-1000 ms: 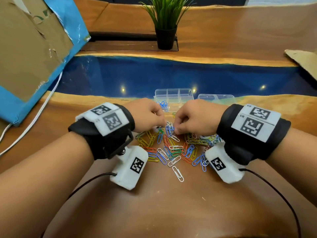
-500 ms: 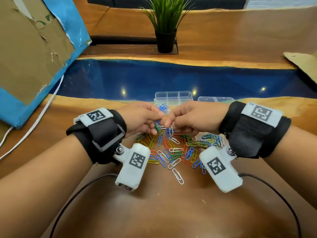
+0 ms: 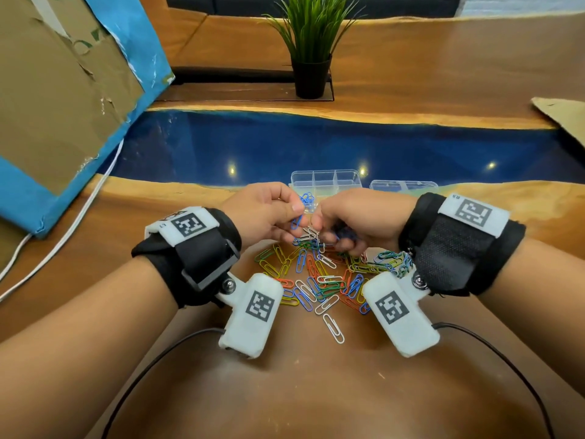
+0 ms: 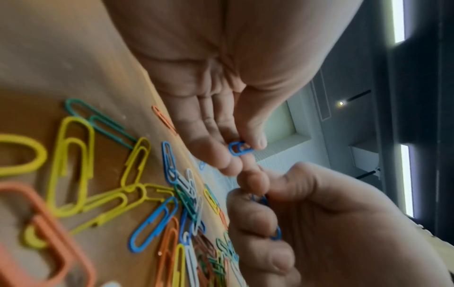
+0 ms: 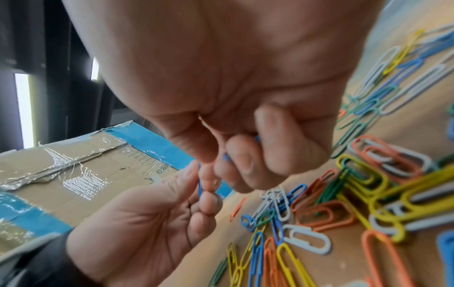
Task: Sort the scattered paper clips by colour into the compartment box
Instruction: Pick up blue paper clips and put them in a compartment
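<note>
A heap of paper clips [image 3: 319,277] in blue, yellow, orange, green and white lies on the wooden table. Just above its far edge my left hand [image 3: 269,213] pinches one blue paper clip [image 3: 296,221] [image 4: 239,148] between thumb and fingers. My right hand [image 3: 348,221] sits fingertip to fingertip with it, curled around several blue clips [image 4: 275,233] [image 5: 226,156]. Behind the hands stands the clear compartment box [image 3: 326,180], with blue clips [image 3: 307,199] in its near left compartment.
A second clear box [image 3: 403,185] lies right of the first. A potted plant [image 3: 311,49] stands at the back, a taped cardboard box [image 3: 63,90] at the left with a white cable [image 3: 63,229], and cardboard [image 3: 563,115] at far right.
Both hands have lifted off the heap and come together. The left hand now pinches a blue clip where a green one showed half a second ago.
</note>
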Demonstrator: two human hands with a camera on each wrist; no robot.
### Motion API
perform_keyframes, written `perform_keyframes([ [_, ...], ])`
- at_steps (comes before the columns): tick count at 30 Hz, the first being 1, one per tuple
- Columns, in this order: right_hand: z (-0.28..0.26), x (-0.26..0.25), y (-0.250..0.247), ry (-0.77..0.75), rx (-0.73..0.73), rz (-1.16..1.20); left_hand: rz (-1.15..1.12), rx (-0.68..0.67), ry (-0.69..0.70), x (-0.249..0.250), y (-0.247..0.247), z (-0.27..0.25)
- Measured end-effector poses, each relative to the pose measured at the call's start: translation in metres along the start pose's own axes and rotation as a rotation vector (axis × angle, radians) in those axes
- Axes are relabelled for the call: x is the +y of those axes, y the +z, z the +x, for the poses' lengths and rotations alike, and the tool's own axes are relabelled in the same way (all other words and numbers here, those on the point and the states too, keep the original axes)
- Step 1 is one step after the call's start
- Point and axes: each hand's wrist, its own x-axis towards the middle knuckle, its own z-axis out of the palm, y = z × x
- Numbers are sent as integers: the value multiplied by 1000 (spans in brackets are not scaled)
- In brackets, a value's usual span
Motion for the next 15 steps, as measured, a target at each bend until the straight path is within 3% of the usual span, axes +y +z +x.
perform_keyframes([
  [3,1,-2,1,42,16,-5,-4,12,-4,2,1,-1],
  [7,-2,-3,0,-125,176,-511,151,83,-45,4,-2,4],
  [11,-5,-5,11,-228,171,-769,588,135,-80,10,-3,8],
  [15,-3,-7,26,-290,197,-984,1140,127,52,13,-3,3],
])
